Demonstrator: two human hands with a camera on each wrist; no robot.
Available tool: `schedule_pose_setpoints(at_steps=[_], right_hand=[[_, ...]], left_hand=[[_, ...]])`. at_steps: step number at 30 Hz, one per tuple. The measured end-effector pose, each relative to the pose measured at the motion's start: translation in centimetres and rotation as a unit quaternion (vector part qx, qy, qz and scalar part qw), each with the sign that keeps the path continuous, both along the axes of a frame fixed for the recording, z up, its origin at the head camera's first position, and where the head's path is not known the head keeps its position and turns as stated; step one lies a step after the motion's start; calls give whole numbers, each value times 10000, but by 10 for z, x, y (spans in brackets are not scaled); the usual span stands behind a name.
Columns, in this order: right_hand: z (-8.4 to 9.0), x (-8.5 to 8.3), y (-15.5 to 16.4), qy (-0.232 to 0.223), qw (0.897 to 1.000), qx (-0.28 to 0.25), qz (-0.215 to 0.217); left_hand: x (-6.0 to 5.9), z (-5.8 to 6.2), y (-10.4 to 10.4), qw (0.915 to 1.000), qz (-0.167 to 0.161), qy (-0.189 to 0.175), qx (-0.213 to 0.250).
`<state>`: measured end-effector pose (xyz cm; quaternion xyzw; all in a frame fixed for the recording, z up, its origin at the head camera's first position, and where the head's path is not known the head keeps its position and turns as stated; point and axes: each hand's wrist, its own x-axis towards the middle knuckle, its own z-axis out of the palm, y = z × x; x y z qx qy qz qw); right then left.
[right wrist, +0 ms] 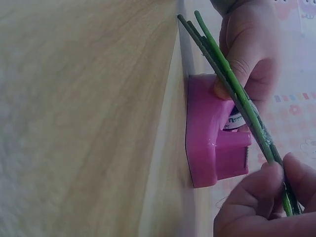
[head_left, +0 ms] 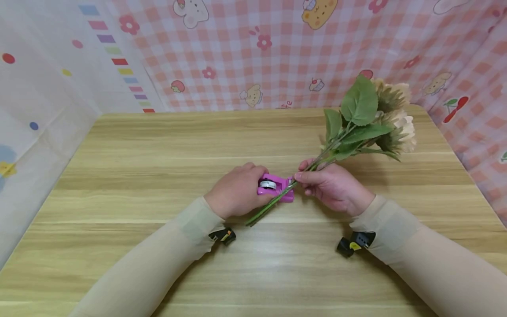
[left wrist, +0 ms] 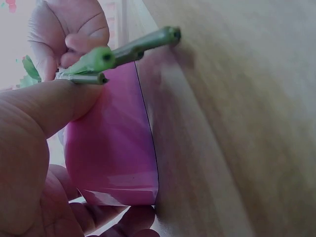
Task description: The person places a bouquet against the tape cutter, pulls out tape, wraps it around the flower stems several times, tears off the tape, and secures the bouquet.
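Two hands are seen at the centre of the head view, close together on either side of a pink tape dispenser (head_left: 275, 188). The left hand (head_left: 236, 191) is wrapped round the dispenser, steadying it on the wooden table (head_left: 158, 176), with the thumb laid along its top. The right hand (head_left: 334, 187) is pinched on a bunch of green stems (head_left: 273, 204), which are laid slantwise across the dispenser; their cut ends point toward the lower left of the frame. Leaves and cream flower heads (head_left: 392, 116) are held up toward the upper right. The step in hand is judged to be the binding of the stems with tape; for the next move, a free tape end would probably have to be caught and drawn round the bunch while the dispenser is held down. Whether tape is already stuck to the stems cannot be made out: the cutter edge is hidden by fingers, and the roll is only partly shown.
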<state>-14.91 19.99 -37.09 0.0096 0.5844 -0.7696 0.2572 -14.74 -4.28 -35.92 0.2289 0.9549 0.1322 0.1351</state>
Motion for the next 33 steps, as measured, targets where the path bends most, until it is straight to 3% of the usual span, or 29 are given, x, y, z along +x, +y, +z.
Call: schedule_pose_setpoints(at_steps=[3,10,20,33], right_hand=[[0,0,0,42,9998,156,-87],[4,2,1,-278,9992,-277,-64],[9,1,2,-310,9987,-388,150],[13,3,-4,-228,9997,-12,74]], left_hand=[[0,1,1,10000,7,-26,-28],[1,2,1,10000,1,-32,-60],[2,2,1,10000,-27,-30,-67],[2,4,0,10000,-64,-11,-13]])
